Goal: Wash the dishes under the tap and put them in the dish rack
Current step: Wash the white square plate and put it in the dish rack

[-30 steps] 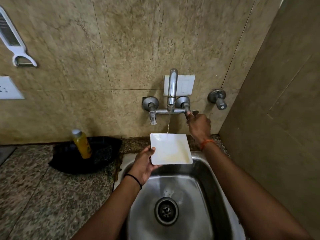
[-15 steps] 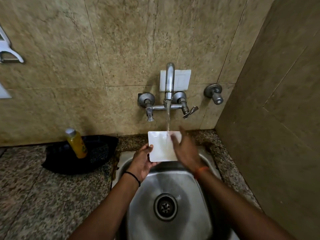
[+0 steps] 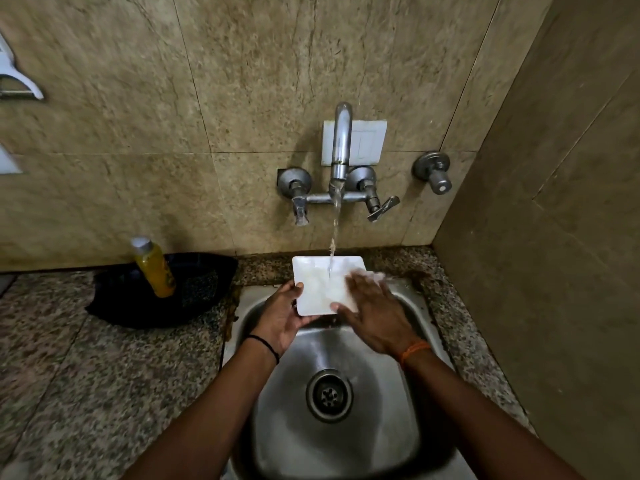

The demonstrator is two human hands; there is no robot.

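Plate (image 3: pixel 318 289) over the sink (image 3: pixel 408 427), under running water: left hand (image 3: pixel 282 318) grips it, right hand (image 3: pixel 372 313) flat on it.

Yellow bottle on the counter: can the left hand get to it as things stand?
Probably not right away: the left hand grips the white plate under the water. The path to the yellow bottle looks clear once the plate is released.

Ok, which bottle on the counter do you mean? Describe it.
Start at the steel sink, then look left along the speckled counter to the black pan by the wall. The yellow bottle stands tilted in it, the only bright thing there, with a pale cap.
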